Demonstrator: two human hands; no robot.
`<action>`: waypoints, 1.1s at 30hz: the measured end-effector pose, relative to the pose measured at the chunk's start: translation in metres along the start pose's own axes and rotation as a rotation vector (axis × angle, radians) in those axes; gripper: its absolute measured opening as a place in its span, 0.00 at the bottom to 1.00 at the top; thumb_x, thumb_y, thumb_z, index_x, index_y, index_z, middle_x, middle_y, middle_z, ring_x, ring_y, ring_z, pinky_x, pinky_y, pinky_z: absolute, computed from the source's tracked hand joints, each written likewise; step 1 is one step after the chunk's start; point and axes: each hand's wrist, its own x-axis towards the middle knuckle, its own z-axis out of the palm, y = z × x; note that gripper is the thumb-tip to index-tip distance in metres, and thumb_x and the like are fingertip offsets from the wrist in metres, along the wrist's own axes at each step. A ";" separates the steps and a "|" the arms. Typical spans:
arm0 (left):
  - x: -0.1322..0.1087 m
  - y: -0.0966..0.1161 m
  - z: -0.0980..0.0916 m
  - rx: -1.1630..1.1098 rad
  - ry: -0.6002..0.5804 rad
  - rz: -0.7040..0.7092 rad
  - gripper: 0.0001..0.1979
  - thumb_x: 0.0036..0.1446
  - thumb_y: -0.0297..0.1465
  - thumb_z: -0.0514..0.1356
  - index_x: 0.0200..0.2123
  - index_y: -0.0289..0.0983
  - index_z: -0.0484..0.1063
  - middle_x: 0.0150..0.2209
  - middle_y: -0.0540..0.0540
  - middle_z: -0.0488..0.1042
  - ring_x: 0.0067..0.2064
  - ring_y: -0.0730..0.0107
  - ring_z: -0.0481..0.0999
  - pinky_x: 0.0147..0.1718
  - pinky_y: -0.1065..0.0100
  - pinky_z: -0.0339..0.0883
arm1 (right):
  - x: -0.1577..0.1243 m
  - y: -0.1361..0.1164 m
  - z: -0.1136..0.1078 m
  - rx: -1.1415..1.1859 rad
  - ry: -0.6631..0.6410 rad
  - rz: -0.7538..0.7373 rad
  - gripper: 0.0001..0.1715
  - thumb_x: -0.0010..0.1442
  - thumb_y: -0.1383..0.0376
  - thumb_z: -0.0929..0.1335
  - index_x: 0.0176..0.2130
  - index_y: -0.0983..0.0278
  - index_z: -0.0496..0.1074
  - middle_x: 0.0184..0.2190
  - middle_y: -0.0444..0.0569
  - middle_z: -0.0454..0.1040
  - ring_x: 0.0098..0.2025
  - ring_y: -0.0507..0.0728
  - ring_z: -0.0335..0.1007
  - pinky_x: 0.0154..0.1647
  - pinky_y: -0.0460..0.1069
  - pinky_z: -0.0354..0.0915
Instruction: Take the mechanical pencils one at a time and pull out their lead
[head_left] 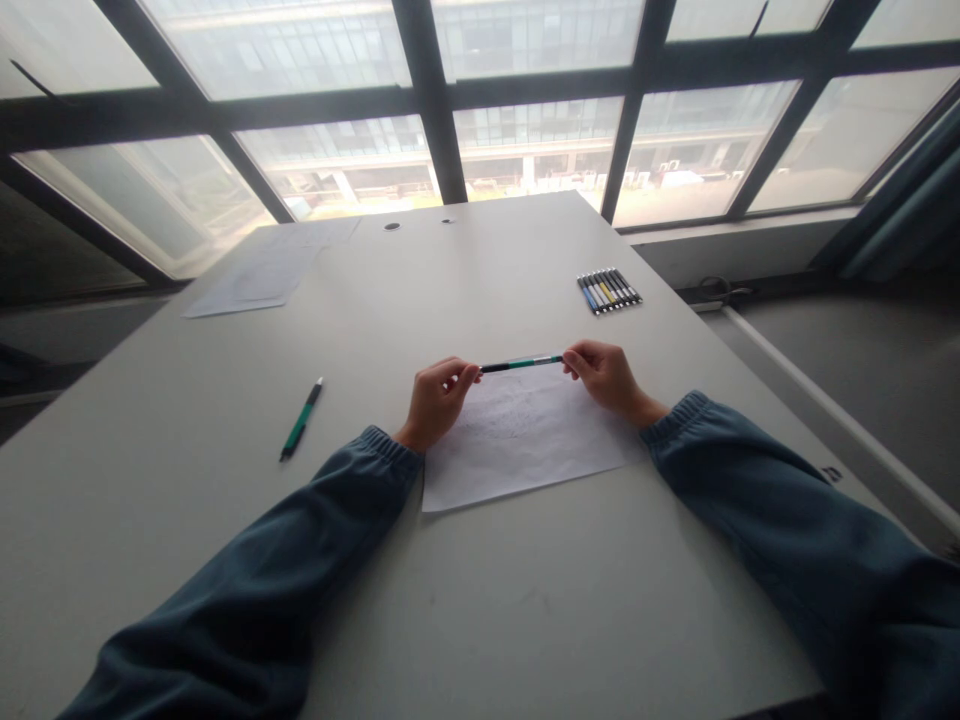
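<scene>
Between my two hands a green and black pen (520, 364) is stretched out level above a sheet of paper (525, 430). My left hand (439, 400) pinches its black end, and my right hand (604, 378) pinches the other end. Faint marks cover part of the paper, which lies on the table under both hands. To the left of my left hand, another green and black pen (302, 420) rests on the table by itself.
A row of several pens (609, 291) lies side by side near the table's right edge. More paper sheets (259, 270) are at the far left. Two round spots (392, 227) show on the far part of the white table (450, 600). Windows stand beyond it.
</scene>
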 end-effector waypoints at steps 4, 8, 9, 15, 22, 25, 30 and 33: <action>0.000 0.000 0.000 0.003 -0.005 0.000 0.19 0.67 0.42 0.59 0.28 0.37 0.78 0.28 0.46 0.79 0.29 0.71 0.74 0.28 0.69 0.64 | 0.000 -0.001 0.000 -0.012 0.001 0.004 0.26 0.65 0.46 0.67 0.28 0.64 0.74 0.22 0.45 0.73 0.24 0.52 0.67 0.28 0.48 0.61; 0.000 -0.001 0.000 0.000 -0.006 -0.004 0.19 0.67 0.42 0.59 0.27 0.37 0.78 0.28 0.46 0.79 0.29 0.71 0.74 0.28 0.69 0.64 | 0.000 -0.001 0.000 -0.008 -0.004 0.006 0.26 0.65 0.46 0.67 0.28 0.63 0.74 0.22 0.46 0.74 0.24 0.52 0.67 0.28 0.48 0.62; 0.000 -0.001 0.000 0.001 -0.006 -0.004 0.19 0.67 0.41 0.59 0.27 0.37 0.78 0.28 0.46 0.79 0.29 0.71 0.74 0.28 0.69 0.64 | -0.001 -0.001 0.000 -0.004 -0.006 0.007 0.26 0.65 0.46 0.67 0.28 0.63 0.74 0.23 0.46 0.74 0.24 0.52 0.67 0.28 0.48 0.62; -0.001 -0.002 0.001 -0.005 -0.006 -0.014 0.19 0.67 0.41 0.59 0.27 0.37 0.78 0.28 0.47 0.79 0.28 0.71 0.75 0.27 0.69 0.63 | -0.001 -0.001 0.000 0.009 -0.017 0.003 0.25 0.66 0.47 0.67 0.28 0.63 0.74 0.23 0.46 0.74 0.24 0.52 0.67 0.28 0.48 0.62; 0.000 -0.002 0.001 -0.008 -0.005 -0.013 0.20 0.67 0.41 0.58 0.26 0.37 0.78 0.27 0.47 0.79 0.28 0.71 0.75 0.27 0.69 0.63 | -0.001 -0.002 0.000 0.009 -0.024 0.016 0.26 0.65 0.47 0.67 0.27 0.64 0.73 0.22 0.45 0.74 0.23 0.51 0.66 0.27 0.48 0.61; 0.000 -0.002 0.001 -0.010 -0.004 -0.014 0.20 0.67 0.41 0.58 0.26 0.37 0.78 0.27 0.47 0.79 0.28 0.72 0.75 0.27 0.69 0.62 | -0.001 -0.001 0.000 0.006 -0.023 0.011 0.26 0.66 0.47 0.67 0.27 0.64 0.73 0.22 0.45 0.73 0.23 0.51 0.66 0.27 0.47 0.60; -0.001 -0.002 0.000 -0.012 -0.009 -0.021 0.21 0.68 0.42 0.58 0.26 0.36 0.78 0.26 0.47 0.78 0.28 0.72 0.74 0.27 0.70 0.62 | -0.001 0.000 0.000 -0.004 -0.026 0.017 0.27 0.66 0.47 0.67 0.27 0.64 0.72 0.21 0.45 0.72 0.23 0.51 0.65 0.26 0.47 0.59; -0.001 -0.002 0.000 -0.009 -0.012 -0.029 0.22 0.68 0.42 0.58 0.26 0.36 0.78 0.26 0.47 0.78 0.28 0.72 0.74 0.28 0.70 0.62 | -0.001 -0.001 0.000 -0.010 -0.031 0.021 0.28 0.66 0.47 0.66 0.26 0.65 0.72 0.20 0.44 0.72 0.23 0.50 0.65 0.27 0.47 0.59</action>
